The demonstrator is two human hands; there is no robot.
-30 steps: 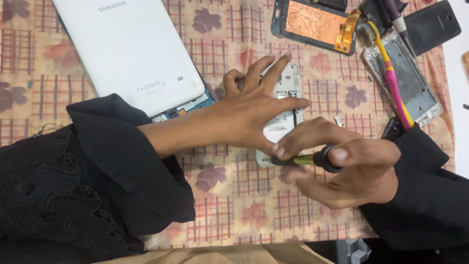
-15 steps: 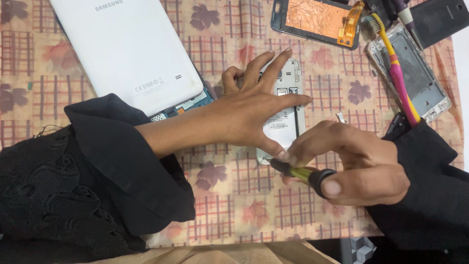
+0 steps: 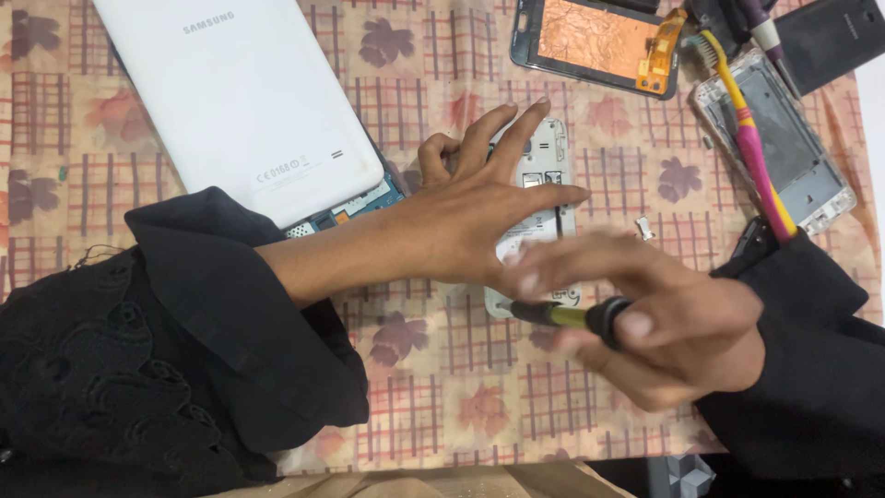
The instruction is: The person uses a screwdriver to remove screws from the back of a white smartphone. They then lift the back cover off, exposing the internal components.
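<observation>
A small white phone body (image 3: pixel 544 207) was held flat on the cloth by the left hand (image 3: pixel 461 226), whose fingers (image 3: pixel 502 129) were spread wide across it and pressed down rather than curled around it; the phone body lay at the middle of the scene, largely covered by that hand. A screwdriver (image 3: pixel 562 316) with a yellow shaft and a black cap was pinched between the thumb and fingertips of the right hand (image 3: pixel 664 323), with its tip set at the near end of the phone body; the right hand was blurred, so the exact seat of the tip could not be told. The step would be judged best done with the tip kept square in the screw head, with steady downward pressure, and with the phone body kept from sliding under the spread hand; a slipped tip could scar the parts, and a tiny loose piece (image 3: pixel 644 228) just right of the phone could easily be lost. The surface was a checked cloth (image 3: pixel 415 55) printed with flowers; a white tablet (image 3: pixel 240 101) lay face down at the far left, an opened frame with an orange panel (image 3: pixel 595 41) at the far middle, and a toothbrush (image 3: pixel 749 138) across a metal frame (image 3: pixel 784 138) at the far right; nothing of the room beyond the cloth could be made out.
</observation>
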